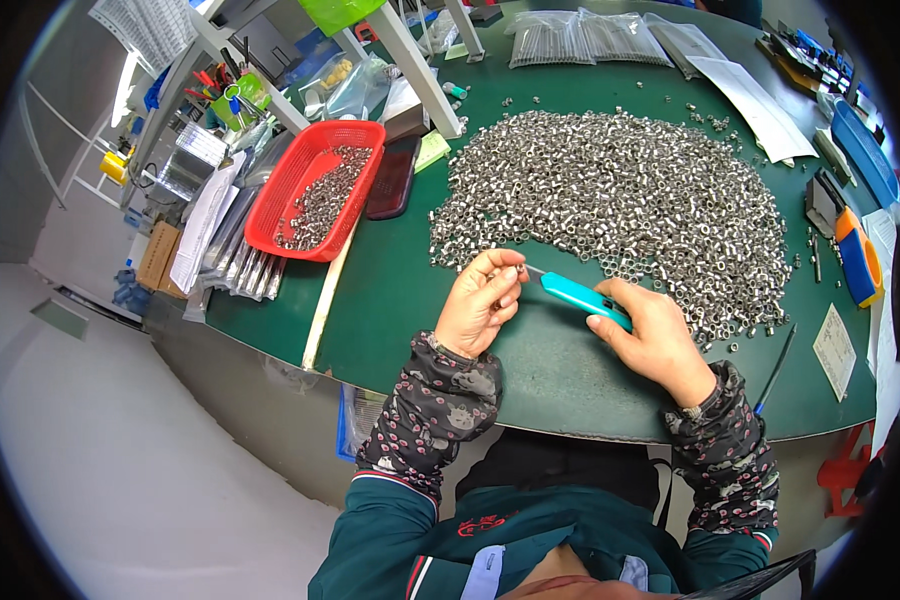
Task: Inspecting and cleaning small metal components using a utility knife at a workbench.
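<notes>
In my right hand (653, 335) is a teal utility knife (575, 294), gripped by its handle, with the blade pointing left toward my other hand. My left hand (483, 303) pinches a small metal ring at its fingertips, right by the blade tip; the fingers partly hide it. Both hands are above the green tabletop (560, 385), close to its front edge. Just beyond them spreads a wide heap of small silvery metal rings (620, 190), with several loose ones around its border.
A red plastic basket (262, 232) holding more rings stands at left, beside stacked plastic-wrapped packs (245, 262). Clear bags (590, 38) lie at the far edge. On the right are a pen (776, 370), a paper label (834, 352), a blue-and-orange tape dispenser (858, 258) and a blue tray (863, 150).
</notes>
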